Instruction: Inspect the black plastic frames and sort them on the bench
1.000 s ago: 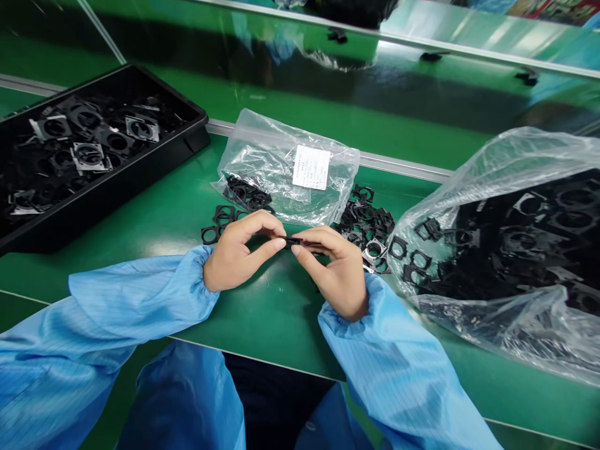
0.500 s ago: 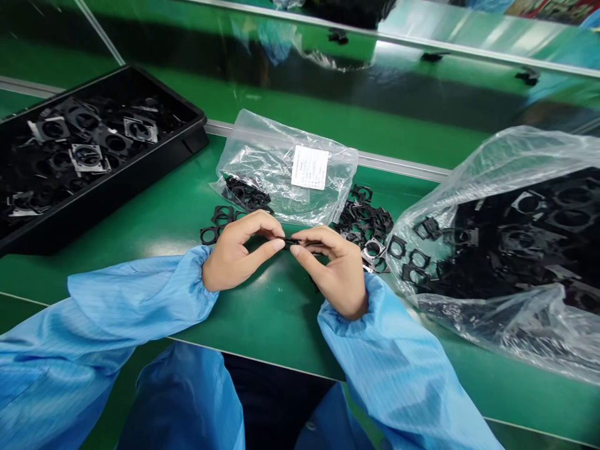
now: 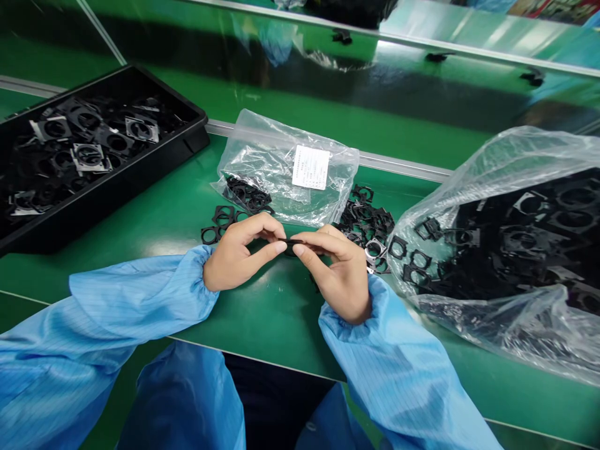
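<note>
Between my two hands is a small black plastic part (image 3: pixel 291 245), seen nearly edge-on and mostly covered by fingers. My left hand (image 3: pixel 244 251) pinches its left end between thumb and fingers. On the other end, my right hand (image 3: pixel 338 265) closes with thumb and index finger. Just beyond my left hand lie several loose black square frames with round holes (image 3: pixel 224 215). A heap of similar black frames (image 3: pixel 368 219) lies behind my right hand.
A black tray (image 3: pixel 154 156) of black frames stands at the left. A clear bag with a white label (image 3: pixel 276 150) lies at the back middle. On the right, a large open plastic bag (image 3: pixel 469 181) spills black parts. A green panel (image 3: pixel 398 119) rises behind.
My right hand has turned slightly and its wrist has shifted a little right, while the part is still held between both hands. The left hand has barely moved.
</note>
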The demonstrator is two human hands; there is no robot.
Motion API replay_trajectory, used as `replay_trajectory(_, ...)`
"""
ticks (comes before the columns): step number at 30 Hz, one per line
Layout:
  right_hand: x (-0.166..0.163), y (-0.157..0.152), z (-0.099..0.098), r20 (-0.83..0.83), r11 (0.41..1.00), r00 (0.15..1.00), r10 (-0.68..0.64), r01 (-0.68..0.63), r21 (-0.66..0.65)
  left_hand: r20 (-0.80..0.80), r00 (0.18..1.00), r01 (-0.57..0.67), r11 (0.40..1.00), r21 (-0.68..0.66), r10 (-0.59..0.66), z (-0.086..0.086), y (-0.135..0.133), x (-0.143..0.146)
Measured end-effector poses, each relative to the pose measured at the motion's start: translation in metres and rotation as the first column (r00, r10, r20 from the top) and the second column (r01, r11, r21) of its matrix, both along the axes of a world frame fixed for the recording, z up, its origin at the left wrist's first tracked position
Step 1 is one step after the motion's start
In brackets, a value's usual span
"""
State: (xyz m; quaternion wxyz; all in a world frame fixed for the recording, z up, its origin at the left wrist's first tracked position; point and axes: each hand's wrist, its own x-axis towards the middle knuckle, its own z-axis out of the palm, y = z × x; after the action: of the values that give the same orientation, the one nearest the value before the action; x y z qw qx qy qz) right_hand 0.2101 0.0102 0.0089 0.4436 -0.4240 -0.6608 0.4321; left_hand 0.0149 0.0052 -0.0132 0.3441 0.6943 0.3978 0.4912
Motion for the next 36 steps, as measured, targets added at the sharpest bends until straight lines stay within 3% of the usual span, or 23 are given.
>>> replay_trajectory(9,-0.0014,-0.0003,-0.0053,-0.064,0.996,0.998,0.008,-0.013,-0.083,-0.013,1.000,-0.020,1.000,-0.005,0.020,0.0008,-0.0001,0.0019)
replay_trajectory(24,-0.0022,0.0005,-0.0030,-0.067,0.998,0.998,0.000,-0.004,-0.056,-0.047,0.999,0.018,1.000,-0.024,-0.019,0.0007,-0.0016,0.0008)
replay_trajectory(36,-0.0029,0.0019,-0.0051,-0.066,0.992,0.997,0.043,-0.050,-0.117,-0.062,0.998,-0.011,0.999,-0.037,0.009,-0.0001,-0.0018,0.0016)
